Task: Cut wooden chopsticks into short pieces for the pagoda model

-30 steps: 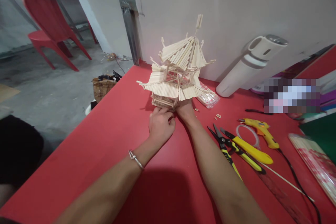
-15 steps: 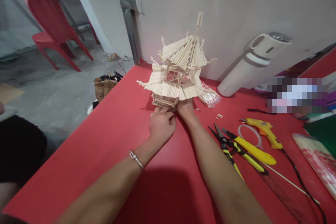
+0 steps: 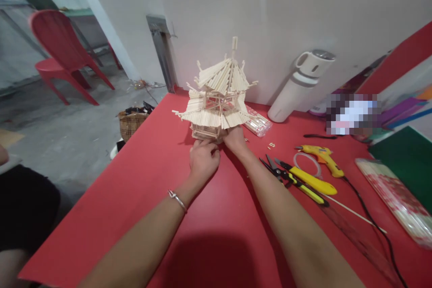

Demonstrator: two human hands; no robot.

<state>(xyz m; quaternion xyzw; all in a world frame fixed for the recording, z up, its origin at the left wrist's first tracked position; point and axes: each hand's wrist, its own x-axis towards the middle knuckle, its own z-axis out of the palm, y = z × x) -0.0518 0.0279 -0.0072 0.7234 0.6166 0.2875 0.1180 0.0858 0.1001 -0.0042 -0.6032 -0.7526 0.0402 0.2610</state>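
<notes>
A two-tiered model pagoda [image 3: 202, 118] built of pale wooden sticks stands upright on the red table [image 3: 141, 189], near the wall. My left hand [image 3: 204, 159] is at the front of its base, fingers curled in against the lower edge. Under the eave on the right side, my right hand [image 3: 235, 139] grips the base near its corner; the lower roof and the base hide most of its fingertips. A silver bangle [image 3: 177, 201] circles my left wrist.
Right of my arm lie pliers [image 3: 272, 168], a yellow utility knife [image 3: 313, 181], a glue gun [image 3: 320, 155] and stick offcuts [image 3: 272, 145]. A white thermos [image 3: 290, 94] and bagged sticks [image 3: 258, 122] stand and lie behind. Another person's dark-clothed leg [image 3: 27, 207] is at left.
My view has tilted up and shifted a little, so things on the right appear further left. Both hands stay at the pagoda's base, with no clear movement of the model on the table.
</notes>
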